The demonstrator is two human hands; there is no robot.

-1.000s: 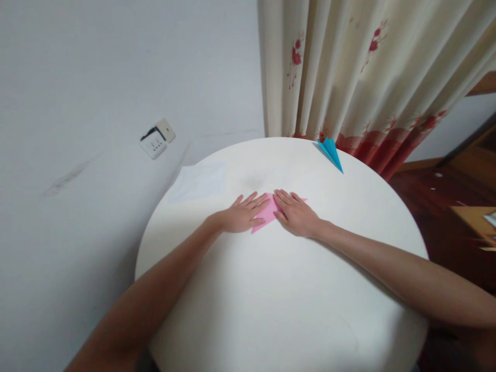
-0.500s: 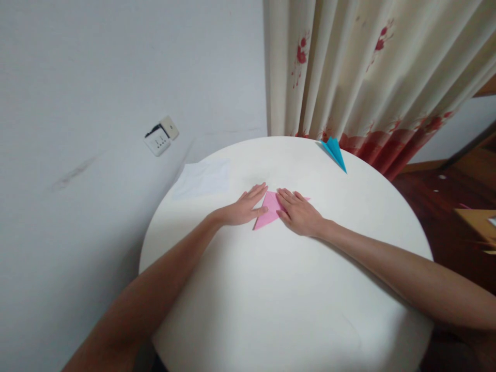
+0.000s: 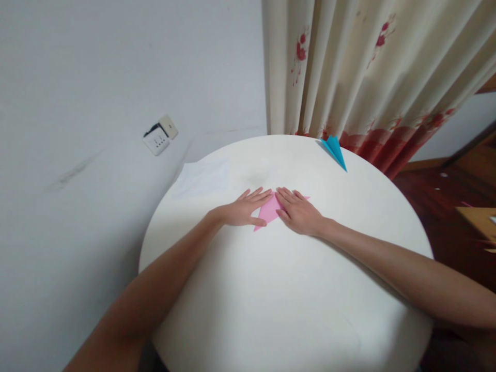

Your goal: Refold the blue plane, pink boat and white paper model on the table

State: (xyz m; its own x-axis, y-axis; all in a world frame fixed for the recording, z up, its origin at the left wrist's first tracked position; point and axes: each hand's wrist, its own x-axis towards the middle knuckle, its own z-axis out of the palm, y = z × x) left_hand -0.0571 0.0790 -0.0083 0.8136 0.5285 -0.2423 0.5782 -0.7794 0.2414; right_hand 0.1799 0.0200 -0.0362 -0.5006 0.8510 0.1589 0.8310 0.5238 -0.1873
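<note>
— Where is the pink folded paper (image 3: 268,212)?
— Flat on the round white table (image 3: 279,289), near the middle, between both hands.
— And the hands?
— The left hand (image 3: 242,211) lies on its left edge, fingers stretched out flat; the right hand (image 3: 300,213) presses its right part, fingers flat too. Neither grips it.
— Anything else?
— A blue paper plane (image 3: 334,150) at the far rim, well apart.

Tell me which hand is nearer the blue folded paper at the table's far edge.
Right. The right hand lies flat on the pink paper, on the side toward the blue folded paper; the left hand presses the pink paper's other side, farther off.
</note>
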